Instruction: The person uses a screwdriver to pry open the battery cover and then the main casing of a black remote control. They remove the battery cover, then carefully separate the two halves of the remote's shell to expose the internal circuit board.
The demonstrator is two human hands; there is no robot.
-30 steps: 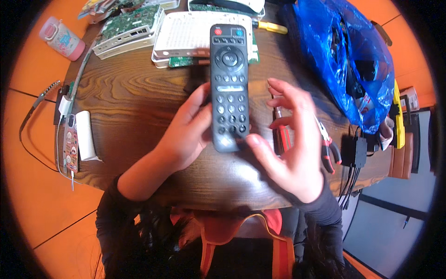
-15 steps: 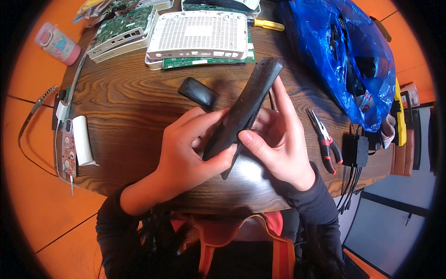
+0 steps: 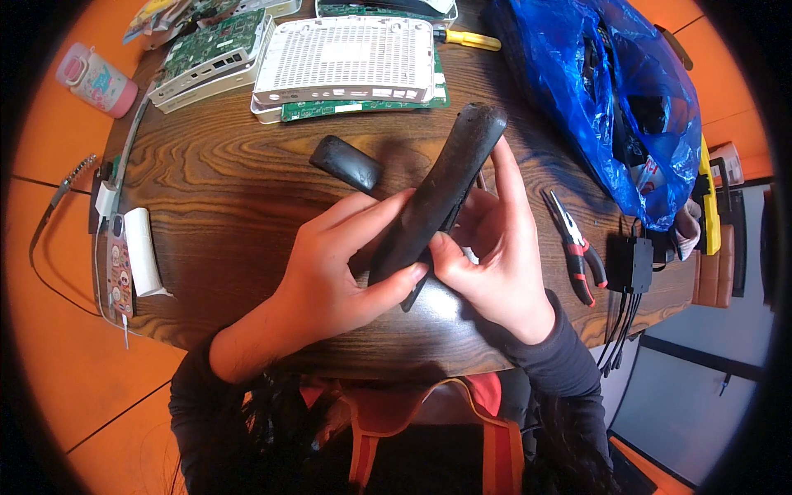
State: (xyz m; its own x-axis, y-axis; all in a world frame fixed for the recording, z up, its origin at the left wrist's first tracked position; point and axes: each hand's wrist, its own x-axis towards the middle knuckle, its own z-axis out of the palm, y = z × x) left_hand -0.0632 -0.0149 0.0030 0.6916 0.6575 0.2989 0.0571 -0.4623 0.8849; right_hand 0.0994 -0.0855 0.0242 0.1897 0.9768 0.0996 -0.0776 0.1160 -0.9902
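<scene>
A long, curved black plastic casing [image 3: 441, 186], shaped like a remote control or handset, is held slanted above the table between both hands. My left hand [image 3: 326, 268] is closed round its lower end, thumb across the front. My right hand [image 3: 499, 256] grips the casing from the right, its thumb at a gap along the side edge where a thin black strip stands apart. Part of a thin, light-coloured rod shows behind the casing by my right fingers; I cannot make out its kind. A short black plastic cover [image 3: 346, 163] lies just beyond my left hand.
Red-and-black pliers [image 3: 577, 252] lie at right, beside a black box with cables [image 3: 631, 264]. Farther back are a blue plastic bag [image 3: 561, 82], a yellow-handled screwdriver [image 3: 470, 40], white device housings [image 3: 346, 62] and green circuit boards [image 3: 210, 45]. A phone [image 3: 120, 268] and white roll [image 3: 142, 252] lie left.
The casing has turned slightly in my hands, and its top end has tipped a little. My right thumb has bent more against the side gap. The view has shifted slightly.
</scene>
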